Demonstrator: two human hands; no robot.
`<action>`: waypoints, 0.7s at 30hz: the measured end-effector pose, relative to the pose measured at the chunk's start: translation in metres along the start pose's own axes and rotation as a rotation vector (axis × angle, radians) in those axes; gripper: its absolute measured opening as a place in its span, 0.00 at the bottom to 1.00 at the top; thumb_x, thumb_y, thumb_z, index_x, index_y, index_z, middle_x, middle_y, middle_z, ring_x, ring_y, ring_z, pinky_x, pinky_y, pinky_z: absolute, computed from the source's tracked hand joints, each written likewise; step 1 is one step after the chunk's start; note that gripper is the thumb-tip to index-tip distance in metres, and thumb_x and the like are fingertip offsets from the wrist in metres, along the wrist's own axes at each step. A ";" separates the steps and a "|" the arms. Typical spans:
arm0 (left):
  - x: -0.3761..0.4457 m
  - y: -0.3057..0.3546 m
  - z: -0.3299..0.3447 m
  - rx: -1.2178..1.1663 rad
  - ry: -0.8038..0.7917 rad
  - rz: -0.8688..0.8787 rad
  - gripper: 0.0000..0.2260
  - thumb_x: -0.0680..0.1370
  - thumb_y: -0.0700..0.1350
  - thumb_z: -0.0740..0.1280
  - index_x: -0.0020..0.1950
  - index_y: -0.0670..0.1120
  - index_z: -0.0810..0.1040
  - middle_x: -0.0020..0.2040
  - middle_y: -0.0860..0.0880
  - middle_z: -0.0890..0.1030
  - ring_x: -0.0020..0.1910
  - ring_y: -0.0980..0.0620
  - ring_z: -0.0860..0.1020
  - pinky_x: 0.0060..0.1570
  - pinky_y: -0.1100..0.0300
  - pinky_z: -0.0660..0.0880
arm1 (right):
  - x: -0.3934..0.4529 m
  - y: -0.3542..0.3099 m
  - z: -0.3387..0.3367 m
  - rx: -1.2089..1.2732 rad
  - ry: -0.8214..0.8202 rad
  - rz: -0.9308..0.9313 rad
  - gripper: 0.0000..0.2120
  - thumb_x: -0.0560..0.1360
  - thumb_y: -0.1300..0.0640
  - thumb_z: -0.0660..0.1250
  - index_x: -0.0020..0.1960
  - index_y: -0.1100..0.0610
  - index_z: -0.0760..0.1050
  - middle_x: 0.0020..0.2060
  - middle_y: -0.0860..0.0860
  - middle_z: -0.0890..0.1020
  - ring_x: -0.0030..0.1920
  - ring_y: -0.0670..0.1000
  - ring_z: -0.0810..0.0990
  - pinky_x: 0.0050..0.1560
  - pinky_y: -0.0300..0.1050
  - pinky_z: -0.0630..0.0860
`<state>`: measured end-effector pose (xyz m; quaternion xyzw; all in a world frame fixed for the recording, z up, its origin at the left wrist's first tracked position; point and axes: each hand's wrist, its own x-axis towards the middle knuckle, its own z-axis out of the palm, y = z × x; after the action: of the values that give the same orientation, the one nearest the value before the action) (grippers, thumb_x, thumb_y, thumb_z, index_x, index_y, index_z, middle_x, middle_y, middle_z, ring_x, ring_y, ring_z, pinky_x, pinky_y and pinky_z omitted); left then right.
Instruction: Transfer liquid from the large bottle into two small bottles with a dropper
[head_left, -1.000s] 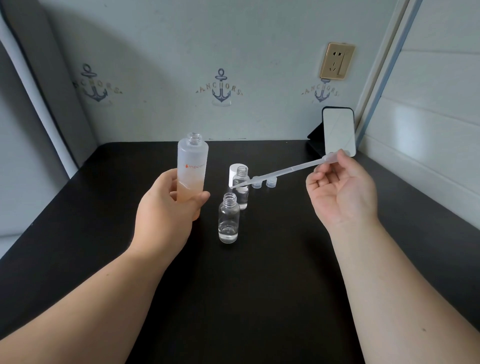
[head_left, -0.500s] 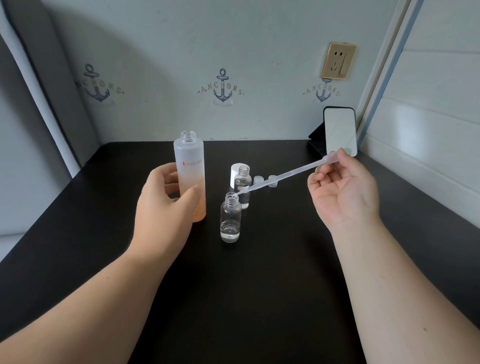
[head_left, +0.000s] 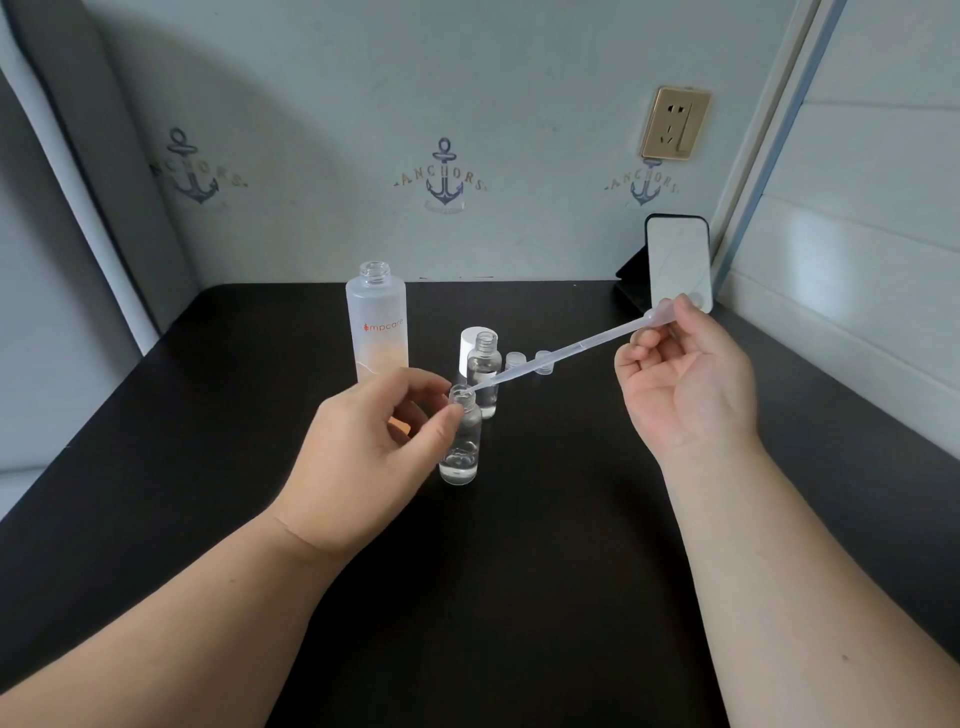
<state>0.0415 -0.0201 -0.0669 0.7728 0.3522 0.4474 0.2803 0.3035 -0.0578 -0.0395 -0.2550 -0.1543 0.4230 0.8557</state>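
Dropper (head_left: 566, 352) slants from right hand (head_left: 685, 384) down-left to small bottle (head_left: 462, 441) mouth.

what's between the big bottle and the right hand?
In the head view, between the big bottle and right hand: a white cap, the far small bottle, two small clear caps, with the dropper crossing above.

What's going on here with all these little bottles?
A person is moving liquid between bottles with a dropper. The right hand holds its bulb end, the tip at the mouth of the nearer small bottle, which the left hand pinches by the neck. The large bottle stands open behind.
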 end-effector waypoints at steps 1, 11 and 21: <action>0.000 0.000 0.000 0.013 -0.029 0.003 0.08 0.76 0.55 0.72 0.54 0.56 0.81 0.46 0.62 0.81 0.42 0.57 0.82 0.41 0.62 0.80 | 0.000 0.000 0.000 -0.002 0.000 -0.001 0.04 0.76 0.61 0.71 0.42 0.60 0.81 0.35 0.51 0.81 0.31 0.48 0.75 0.34 0.40 0.72; 0.004 -0.015 0.009 0.062 -0.207 -0.096 0.17 0.70 0.58 0.77 0.56 0.60 0.79 0.48 0.63 0.84 0.48 0.64 0.82 0.50 0.68 0.78 | 0.000 0.000 0.001 -0.019 -0.012 -0.002 0.07 0.77 0.61 0.71 0.40 0.59 0.82 0.35 0.51 0.81 0.31 0.48 0.75 0.34 0.39 0.72; 0.003 -0.013 0.005 0.080 -0.197 -0.027 0.11 0.72 0.55 0.75 0.51 0.67 0.79 0.44 0.64 0.83 0.46 0.61 0.81 0.44 0.72 0.74 | -0.001 0.000 0.003 -0.020 -0.009 -0.008 0.13 0.77 0.61 0.70 0.35 0.56 0.85 0.34 0.50 0.81 0.30 0.47 0.74 0.33 0.39 0.72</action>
<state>0.0430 -0.0103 -0.0767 0.8188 0.3509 0.3509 0.2888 0.3021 -0.0580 -0.0371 -0.2610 -0.1634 0.4193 0.8540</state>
